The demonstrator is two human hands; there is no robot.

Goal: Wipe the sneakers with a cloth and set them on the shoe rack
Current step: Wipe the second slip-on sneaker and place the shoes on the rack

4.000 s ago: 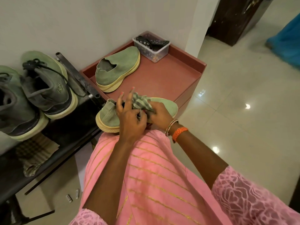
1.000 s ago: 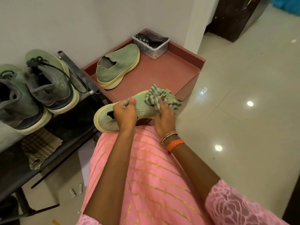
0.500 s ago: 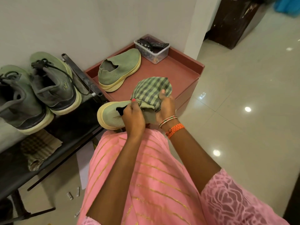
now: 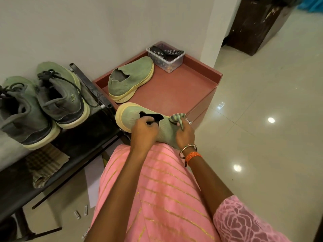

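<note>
Hands (image 4: 145, 131) grip sneaker (image 4: 132, 117) — wiping, seemingly.

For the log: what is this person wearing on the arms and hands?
Both forearms are bare. The right wrist carries thin metal bangles and, just behind them, an orange braided band. A pink lace sleeve with a floral pattern covers the right upper arm. The left hand shows no rings or wristwear; the right hand shows no rings.

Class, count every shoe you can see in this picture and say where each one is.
4. Two grey-green lace-up sneakers sit on the black metal shoe rack; one light green knit slip-on rests on the red cabinet top; its match is held in both hands. None looks hidden.
</note>
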